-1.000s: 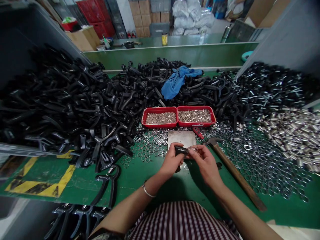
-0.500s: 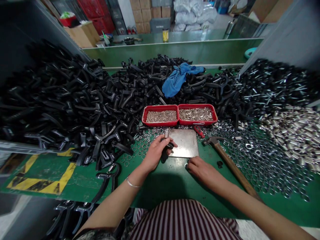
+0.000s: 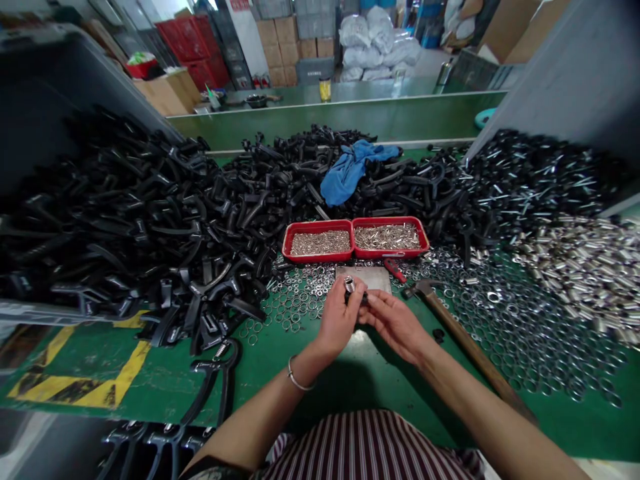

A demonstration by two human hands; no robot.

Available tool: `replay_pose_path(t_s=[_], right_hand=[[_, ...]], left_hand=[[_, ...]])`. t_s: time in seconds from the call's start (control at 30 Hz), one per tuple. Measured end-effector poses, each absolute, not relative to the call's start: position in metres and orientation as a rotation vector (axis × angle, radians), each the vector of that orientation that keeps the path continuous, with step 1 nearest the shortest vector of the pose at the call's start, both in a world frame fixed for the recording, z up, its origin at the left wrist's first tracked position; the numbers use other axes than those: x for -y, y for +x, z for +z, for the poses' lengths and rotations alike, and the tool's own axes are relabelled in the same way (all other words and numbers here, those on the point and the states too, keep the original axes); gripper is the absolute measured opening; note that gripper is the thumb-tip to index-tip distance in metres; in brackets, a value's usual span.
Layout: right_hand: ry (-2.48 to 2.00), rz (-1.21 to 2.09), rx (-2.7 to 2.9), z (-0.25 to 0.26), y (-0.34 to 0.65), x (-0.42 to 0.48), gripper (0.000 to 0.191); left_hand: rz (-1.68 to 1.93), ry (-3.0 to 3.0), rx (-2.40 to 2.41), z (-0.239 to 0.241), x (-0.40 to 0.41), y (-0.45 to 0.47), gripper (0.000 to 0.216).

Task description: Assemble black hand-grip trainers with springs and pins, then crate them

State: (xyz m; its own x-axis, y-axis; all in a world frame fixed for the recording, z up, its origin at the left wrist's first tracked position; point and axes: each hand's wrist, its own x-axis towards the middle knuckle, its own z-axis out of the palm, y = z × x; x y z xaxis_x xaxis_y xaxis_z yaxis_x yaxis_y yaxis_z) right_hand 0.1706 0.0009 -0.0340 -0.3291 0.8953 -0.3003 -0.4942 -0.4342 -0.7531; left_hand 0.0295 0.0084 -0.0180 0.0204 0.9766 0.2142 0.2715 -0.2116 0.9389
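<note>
My left hand (image 3: pixel 337 320) is closed round a small black part (image 3: pixel 356 297) with a silver cylinder (image 3: pixel 349 284) standing up from it. Most of the black part is hidden by my fingers. From the right, my right hand (image 3: pixel 395 325) meets it, thumb and fingers pinched at the part's side. Whatever those fingertips hold is too small and covered to make out. Both hands are over the near edge of a flat metal plate (image 3: pixel 377 279). Loose metal rings (image 3: pixel 295 303) lie left of my left hand.
Two red trays (image 3: pixel 353 241) of small metal pieces stand behind the plate. A hammer (image 3: pixel 457 333) and a red-handled tool (image 3: pixel 395 270) lie right. Black handles (image 3: pixel 165 220) heap up left and behind, under a blue cloth (image 3: pixel 350 175). Silver cylinders (image 3: pixel 590 273) are piled at right.
My right hand has risen from the tabletop, where it pinched a metal ring, and come up to the part in my left hand. My left hand has shifted slightly right. The view has tilted up.
</note>
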Motion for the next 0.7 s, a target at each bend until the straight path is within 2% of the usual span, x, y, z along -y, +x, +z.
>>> replay_pose_path(t_s=[0.2,0.4,0.6,0.7], right_hand=[[-0.861,2.02,0.653,-0.036,0.179,-0.002,0.024],[-0.981,1.731,0.995,-0.029,0.184,0.001,0.032],[-0.814,2.164,0.795,-0.03,0.186,0.011,0.037],[-0.996,2.14,1.175,-0.028,0.201,0.01,0.047]], left_hand=[[1.159,1.652,-1.335,-0.02,-0.011,0.027,0.021],[1.131,1.588,-1.248,-0.012,-0.007,0.027,0.021],[1.008,1.761,-1.116,-0.011,-0.006,0.024,0.018],[0.98,1.616,-1.191,-0.019,-0.015,0.026,0.025]])
